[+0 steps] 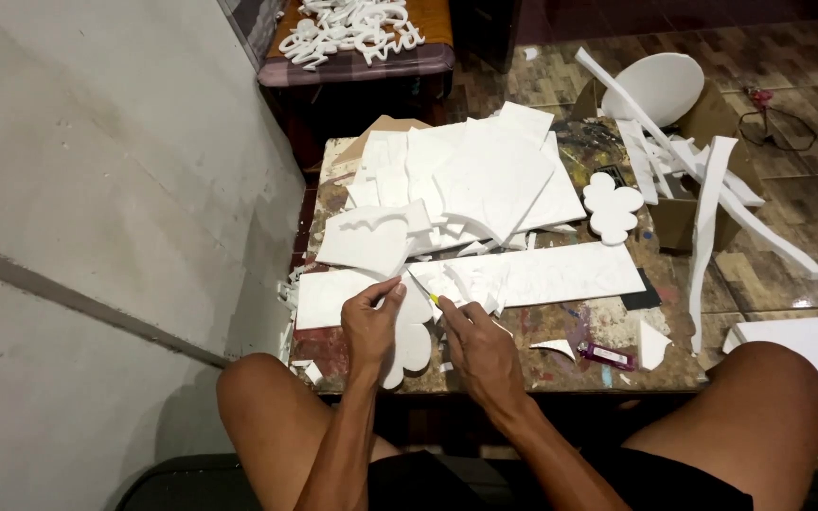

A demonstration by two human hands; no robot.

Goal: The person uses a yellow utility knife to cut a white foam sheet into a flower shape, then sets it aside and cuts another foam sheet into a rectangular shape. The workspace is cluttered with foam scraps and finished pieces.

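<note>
My left hand (371, 322) grips a white foam cut-out (411, 343) with rounded lobes at the table's front edge. My right hand (478, 343) holds a small yellow-handled cutter (435, 300) with its tip against the foam piece, just right of the left thumb. Under both hands lie flat white foam sheets (560, 273). My bare knees frame the table's near side.
A paint-stained wooden table (560, 364) carries a pile of white foam boards (485, 175), a flower-shaped foam piece (612, 206) and a purple tube (608, 356). A cardboard box (688, 203) with foam strips stands at right. A stool (357, 43) with foam letters is behind. A grey wall (97, 189) is left.
</note>
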